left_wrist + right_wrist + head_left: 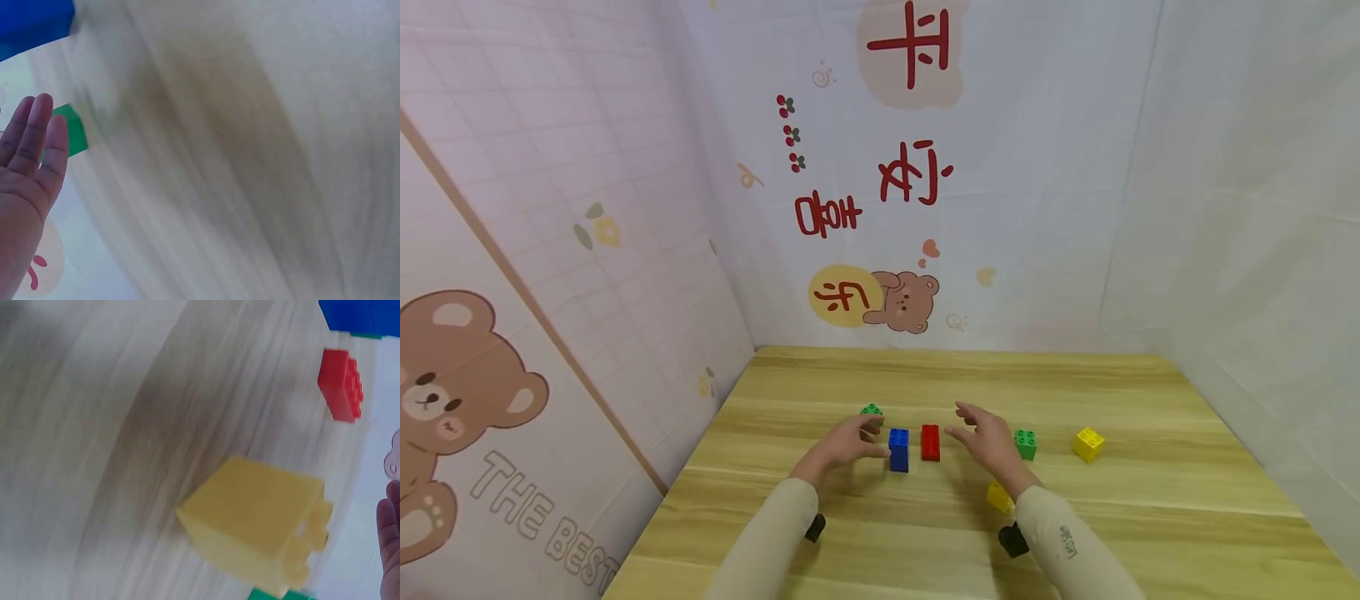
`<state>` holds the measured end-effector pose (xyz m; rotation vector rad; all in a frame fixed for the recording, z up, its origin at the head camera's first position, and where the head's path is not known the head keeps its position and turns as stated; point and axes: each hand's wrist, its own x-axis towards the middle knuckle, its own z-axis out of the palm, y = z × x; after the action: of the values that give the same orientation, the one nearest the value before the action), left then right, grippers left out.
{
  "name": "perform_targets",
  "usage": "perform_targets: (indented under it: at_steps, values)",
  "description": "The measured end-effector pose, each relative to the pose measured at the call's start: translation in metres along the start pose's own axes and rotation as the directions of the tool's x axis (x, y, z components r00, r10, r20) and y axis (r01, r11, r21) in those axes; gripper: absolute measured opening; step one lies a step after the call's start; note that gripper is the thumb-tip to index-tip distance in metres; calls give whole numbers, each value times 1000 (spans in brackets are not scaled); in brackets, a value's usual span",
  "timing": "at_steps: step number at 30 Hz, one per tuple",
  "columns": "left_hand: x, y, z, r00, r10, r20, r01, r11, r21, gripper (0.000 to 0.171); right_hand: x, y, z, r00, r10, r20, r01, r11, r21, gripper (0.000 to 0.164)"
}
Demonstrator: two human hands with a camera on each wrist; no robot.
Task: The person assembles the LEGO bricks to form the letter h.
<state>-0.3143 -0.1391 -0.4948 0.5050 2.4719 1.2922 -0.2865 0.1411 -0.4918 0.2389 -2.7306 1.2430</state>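
Note:
My left hand [847, 442] is held over the table just left of a tall blue toy brick [898, 454]. Its thumb points at the blue brick; whether they touch I cannot tell. Behind those fingers a green brick [872, 409] is partly covered; it also shows in the left wrist view beyond the fingers [56, 140]. To the right of the blue brick lies a long red brick [930, 442]. My right hand [989, 443] hovers right of the red brick, fingers spread and holding nothing. A yellow brick [997, 497] sits under the right wrist, partly hidden.
Right of my right hand stand another green brick [1026, 444] and, farther out, a second yellow brick [1088, 444]. The wooden table [970, 375] meets a printed cloth [1037, 250] at the back and sides.

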Motion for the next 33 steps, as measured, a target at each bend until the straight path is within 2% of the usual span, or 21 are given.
perform_targets:
  at_steps: [6, 11, 16, 21, 25, 33]
  values:
    - [4, 15, -10, 1000, 9, -21, -8, 1000, 7, 66, 1, 9, -17, 1000, 20, -8, -20, 1000, 6, 56]
    - [9, 27, -17, 998, 31, -62, -30, 999, 28, 64, 3, 13, -31, 1000, 2, -30, -2, 1000, 5, 56]
    - [15, 38, -20, 996, 37, -79, -36, 999, 24, 63, 2, 20, -46, 999, 6, -38, -6, 1000, -18, 55]
    - [20, 55, -16, 996, 39, -85, -36, 999, 27, 62, 1, 26, -61, 998, 21, -53, -23, 999, -35, 56]
    - [25, 70, -11, 995, 64, -78, -61, 997, 36, 64, -1, 27, -72, 997, 30, -67, -33, 999, -42, 55]
    - [35, 91, 9, 993, 103, -60, -104, 995, -5, 60, -5, 39, -87, 997, 48, -64, -52, 997, -54, 58]
